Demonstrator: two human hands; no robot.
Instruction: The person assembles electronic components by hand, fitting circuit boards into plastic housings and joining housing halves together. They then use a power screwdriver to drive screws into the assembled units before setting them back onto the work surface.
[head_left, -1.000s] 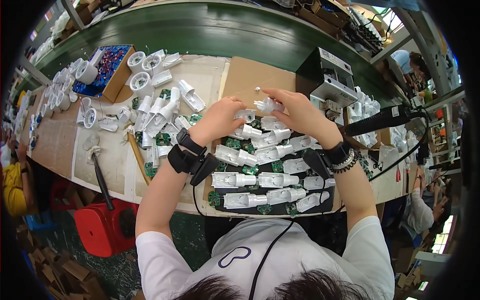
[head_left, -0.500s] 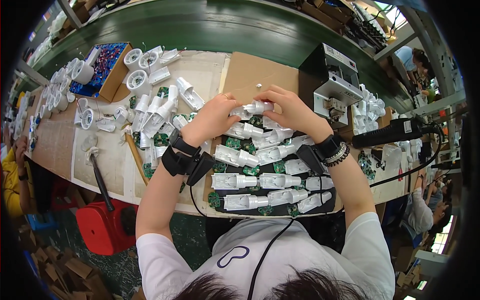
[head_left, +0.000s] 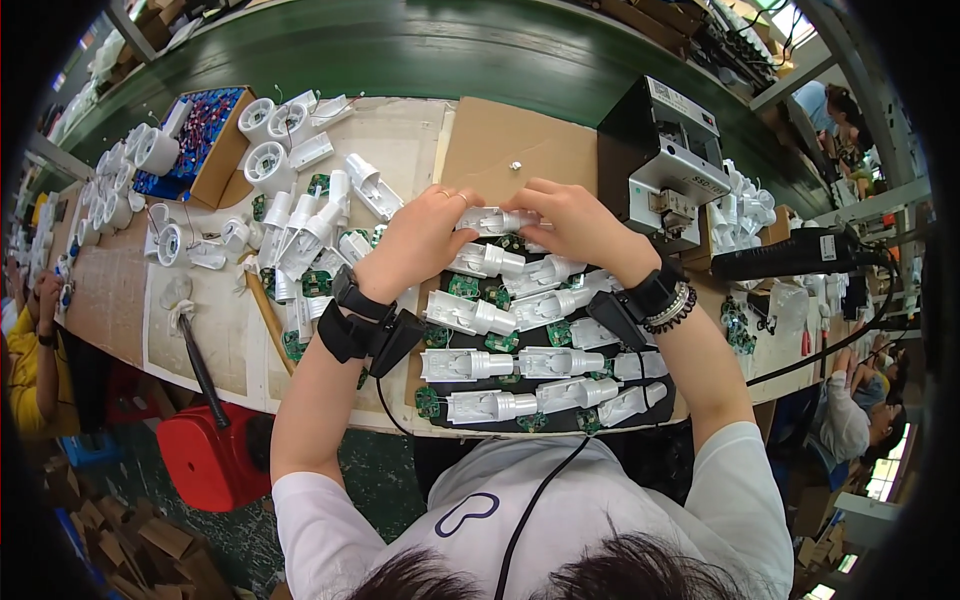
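Between my two hands, at the far end of the dark mat, lies a white plastic housing (head_left: 490, 221) with a round collar. The fingers of my left hand (head_left: 428, 232) close on its left end. My right hand (head_left: 572, 222) pinches the collar end from the other side. Nearer to me, rows of similar white housings (head_left: 468, 313) lie on the black mat (head_left: 455, 385), with green circuit boards (head_left: 428, 402) wired beside them. My fingers partly cover the held housing, and its inside is hard to make out.
A black bench machine (head_left: 665, 150) stands at the back right. Loose housings (head_left: 310, 230) are heaped on the left, near a box of blue parts (head_left: 215, 130). A brown cardboard sheet (head_left: 520, 140) lies behind my hands. A hammer (head_left: 200, 365) overhangs the front edge above a red stool (head_left: 215, 455).
The housing between my hands now lies lower and more level, in line with the row. My right fingers have shifted slightly along its collar end.
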